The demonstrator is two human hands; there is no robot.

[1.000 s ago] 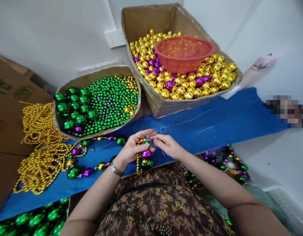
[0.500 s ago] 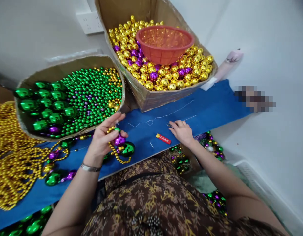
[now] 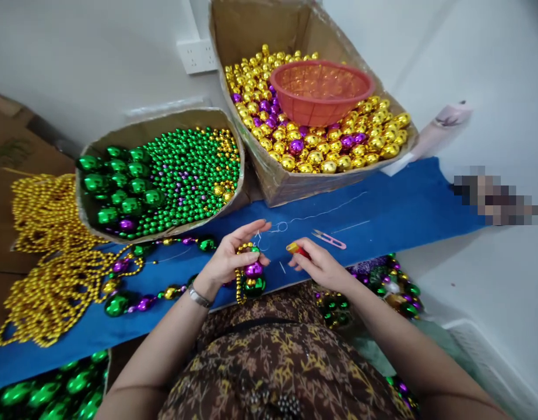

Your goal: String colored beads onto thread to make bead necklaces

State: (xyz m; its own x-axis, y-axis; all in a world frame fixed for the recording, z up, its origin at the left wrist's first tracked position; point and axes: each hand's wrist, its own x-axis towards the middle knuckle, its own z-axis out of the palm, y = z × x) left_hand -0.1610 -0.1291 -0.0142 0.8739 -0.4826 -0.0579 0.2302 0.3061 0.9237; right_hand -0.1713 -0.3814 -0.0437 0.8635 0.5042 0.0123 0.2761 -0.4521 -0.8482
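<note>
My left hand is closed around part of a bead necklace, pinching it between thumb and fingers. A purple ball, a green ball and a loop of small gold beads hang at its palm. White thread ends stick up by the fingers. A red lighter with a yellow end is gripped in my right hand, its yellow end pointing toward the left hand. Pink thread snips lie on the blue cloth just beyond the right hand.
A blue-covered table runs across. Behind stand a carton of green beads and a larger carton of gold balls with a red basket on top. Gold bead strands lie at left. Loose white thread crosses the cloth.
My right hand has laid the snips on the cloth and picked up the lighter, moving nearer my left hand. The left still holds the beads. The view has shifted left.
</note>
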